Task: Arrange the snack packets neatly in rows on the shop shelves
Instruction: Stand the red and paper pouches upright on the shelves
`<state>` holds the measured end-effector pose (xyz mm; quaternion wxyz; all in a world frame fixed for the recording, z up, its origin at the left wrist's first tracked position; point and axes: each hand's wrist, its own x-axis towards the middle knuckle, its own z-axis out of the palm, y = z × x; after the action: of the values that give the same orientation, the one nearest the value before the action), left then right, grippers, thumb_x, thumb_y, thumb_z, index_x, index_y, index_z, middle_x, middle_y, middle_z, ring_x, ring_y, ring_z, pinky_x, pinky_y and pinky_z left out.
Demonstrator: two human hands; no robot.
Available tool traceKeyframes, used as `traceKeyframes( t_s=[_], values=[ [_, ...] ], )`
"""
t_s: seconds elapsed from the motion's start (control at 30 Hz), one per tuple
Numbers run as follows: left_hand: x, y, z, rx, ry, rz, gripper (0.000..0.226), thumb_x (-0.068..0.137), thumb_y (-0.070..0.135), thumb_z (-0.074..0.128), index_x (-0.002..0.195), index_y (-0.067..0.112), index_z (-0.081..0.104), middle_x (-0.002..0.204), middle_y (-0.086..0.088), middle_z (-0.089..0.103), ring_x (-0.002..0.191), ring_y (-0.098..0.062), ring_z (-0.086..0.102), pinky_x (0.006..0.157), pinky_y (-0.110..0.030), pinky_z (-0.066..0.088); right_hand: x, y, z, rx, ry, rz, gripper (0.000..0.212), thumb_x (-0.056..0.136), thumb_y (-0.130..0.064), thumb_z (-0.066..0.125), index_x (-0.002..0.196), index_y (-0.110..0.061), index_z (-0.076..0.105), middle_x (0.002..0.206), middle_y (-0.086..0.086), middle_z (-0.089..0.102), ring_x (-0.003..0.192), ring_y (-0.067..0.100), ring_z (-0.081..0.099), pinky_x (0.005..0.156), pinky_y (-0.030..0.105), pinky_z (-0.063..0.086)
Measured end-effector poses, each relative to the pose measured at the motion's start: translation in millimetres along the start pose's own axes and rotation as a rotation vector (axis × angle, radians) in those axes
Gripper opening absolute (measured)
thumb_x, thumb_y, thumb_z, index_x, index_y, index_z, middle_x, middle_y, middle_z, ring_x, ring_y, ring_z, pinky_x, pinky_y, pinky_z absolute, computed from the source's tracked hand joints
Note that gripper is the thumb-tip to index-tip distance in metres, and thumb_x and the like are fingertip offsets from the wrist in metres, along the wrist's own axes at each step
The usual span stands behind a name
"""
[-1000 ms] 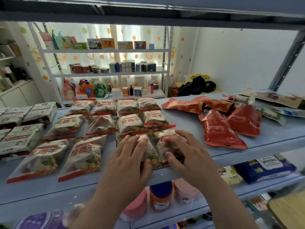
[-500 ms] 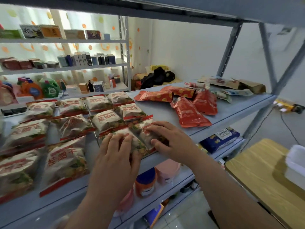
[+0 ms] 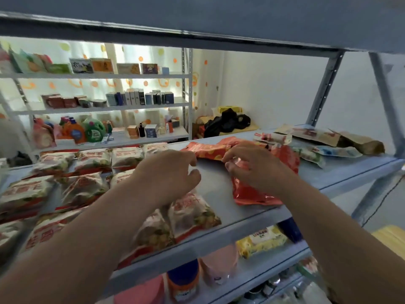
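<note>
Your right hand (image 3: pixel 252 170) has its fingers (image 3: pixel 232 166) curled in, pinching the upper end of a red packet (image 3: pixel 254 195) that lies on the shelf (image 3: pixel 215 179) with its lower end close to the front edge. Thumb and fingertips close on the foil and the palm covers the packet's middle. Your left hand (image 3: pixel 168 175) hovers over the bare middle of the shelf, fingers loosely bent and a little spread, with nothing in them. Its fingertips come just beside the near end of a second red packet (image 3: pixel 207 150) lying crosswise toward the back edge; whether they touch it cannot be told. A third red packet (image 3: pixel 290 160) shows behind your right hand. The white snack packets (image 3: pixel 93 159) fill the left part of the shelf in rows from the back to the front edge, and your left forearm crosses over the front ones, hiding part of them. Toward the right end of the shelf, near the back, lie some pale packets (image 3: pixel 306 153) and brown paper pouches (image 3: pixel 359 141) in a loose heap. On the shelf below stand a yellow pack (image 3: pixel 260 240) and an orange bottle (image 3: pixel 183 279). Beyond, a white rack (image 3: pixel 109 108) carries boxes and bottles, with a black bag (image 3: pixel 228 122) beside it.
</note>
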<state>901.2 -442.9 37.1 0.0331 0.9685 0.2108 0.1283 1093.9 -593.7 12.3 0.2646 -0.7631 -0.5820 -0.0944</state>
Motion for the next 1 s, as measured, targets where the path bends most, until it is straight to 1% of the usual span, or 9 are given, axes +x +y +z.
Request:
traceKeyframes(
  t_s=[0.1, 0.23, 0.37, 0.43, 0.53, 0.7, 0.83, 0.9, 1.0],
  values=[
    [57.7, 10.1, 19.4, -0.059, -0.070, -0.083, 0.033, 0.083, 0.047, 0.044, 0.112, 0.038, 0.057, 0.106, 0.009, 0.066, 0.086, -0.014, 0.058, 0.068, -0.031, 0.049, 39.9, 53.4, -13.5, 0.034, 0.034, 0.057, 0.016, 0.085, -0.038, 0.056, 0.097, -0.035, 0.066, 0.105, -0.013, 0.060, 0.096, 0.001, 0.052, 0.078, 0.016, 0.036],
    [130.1, 24.8, 46.7, -0.231, -0.172, -0.315, 0.040, 0.090, 0.039, 0.051, 0.129, 0.028, 0.050, 0.090, 0.001, 0.069, 0.068, -0.014, 0.070, 0.053, -0.032, 0.056, 92.1, 136.1, -15.0, -0.097, -0.176, 0.211, 0.039, 0.089, -0.041, 0.055, 0.124, -0.025, 0.061, 0.132, 0.003, 0.055, 0.117, 0.019, 0.051, 0.093, 0.033, 0.041],
    [172.4, 36.3, 59.4, -0.371, -0.206, -0.551, 0.041, 0.094, 0.038, 0.048, 0.127, 0.015, 0.051, 0.095, -0.011, 0.065, 0.068, -0.024, 0.071, 0.049, -0.030, 0.057, 126.1, 185.1, -3.8, -0.145, -0.343, 0.260, 0.032, 0.089, -0.047, 0.054, 0.105, -0.022, 0.068, 0.107, 0.000, 0.065, 0.078, 0.008, 0.051, 0.068, 0.029, 0.039],
    [183.1, 41.7, 63.8, -0.416, -0.218, -0.632, 0.036, 0.096, 0.038, 0.047, 0.119, 0.011, 0.056, 0.102, -0.013, 0.062, 0.072, -0.027, 0.070, 0.056, -0.035, 0.061, 137.7, 196.9, 2.9, -0.173, -0.378, 0.257, 0.032, 0.089, -0.047, 0.056, 0.098, -0.019, 0.069, 0.103, 0.002, 0.068, 0.076, 0.011, 0.053, 0.068, 0.030, 0.039],
    [193.0, 42.3, 72.2, -0.378, -0.181, -0.638, 0.032, 0.094, 0.032, 0.051, 0.108, 0.006, 0.064, 0.103, -0.014, 0.064, 0.081, -0.028, 0.069, 0.070, -0.042, 0.062, 147.2, 203.6, 12.1, -0.141, -0.430, 0.265, 0.041, 0.087, -0.049, 0.060, 0.111, -0.017, 0.063, 0.105, 0.001, 0.063, 0.089, 0.017, 0.055, 0.072, 0.031, 0.041],
    [201.7, 33.5, 82.6, -0.394, -0.053, -0.647, 0.029, 0.081, 0.034, 0.070, 0.093, 0.008, 0.073, 0.086, -0.007, 0.071, 0.077, -0.023, 0.071, 0.072, -0.037, 0.061, 159.7, 201.5, 17.8, 0.017, -0.471, 0.377, 0.063, 0.077, -0.046, 0.074, 0.128, -0.017, 0.051, 0.123, 0.005, 0.057, 0.101, 0.020, 0.055, 0.075, 0.031, 0.046],
    [207.7, 28.6, 86.0, -0.590, 0.065, -0.756, 0.071, 0.063, 0.029, 0.088, 0.119, 0.016, 0.046, 0.114, -0.008, 0.046, 0.100, -0.027, 0.056, 0.084, -0.042, 0.058, 163.2, 195.6, 13.8, 0.140, -0.425, 0.479, 0.098, 0.067, -0.042, 0.086, 0.147, -0.014, 0.037, 0.142, 0.010, 0.046, 0.125, 0.029, 0.048, 0.088, 0.034, 0.044],
    [212.0, 24.7, 82.4, -0.892, 0.092, -0.803, 0.084, 0.061, 0.013, 0.089, 0.125, 0.020, 0.035, 0.114, -0.011, 0.048, 0.102, -0.031, 0.058, 0.084, -0.045, 0.058, 164.7, 192.6, 11.6, 0.197, -0.401, 0.518, 0.085, 0.067, -0.037, 0.088, 0.138, -0.009, 0.049, 0.130, 0.010, 0.056, 0.114, 0.027, 0.055, 0.083, 0.031, 0.047],
    [219.0, 16.6, 73.2, -1.228, 0.036, -0.746, 0.059, 0.066, -0.010, 0.077, 0.110, 0.006, 0.041, 0.108, -0.015, 0.060, 0.097, -0.031, 0.064, 0.078, -0.045, 0.059, 167.2, 187.4, 6.5, 0.459, -0.341, 0.593, 0.044, 0.069, -0.021, 0.085, 0.109, -0.009, 0.070, 0.101, 0.009, 0.071, 0.091, 0.024, 0.068, 0.082, 0.040, 0.058]
  ],
)
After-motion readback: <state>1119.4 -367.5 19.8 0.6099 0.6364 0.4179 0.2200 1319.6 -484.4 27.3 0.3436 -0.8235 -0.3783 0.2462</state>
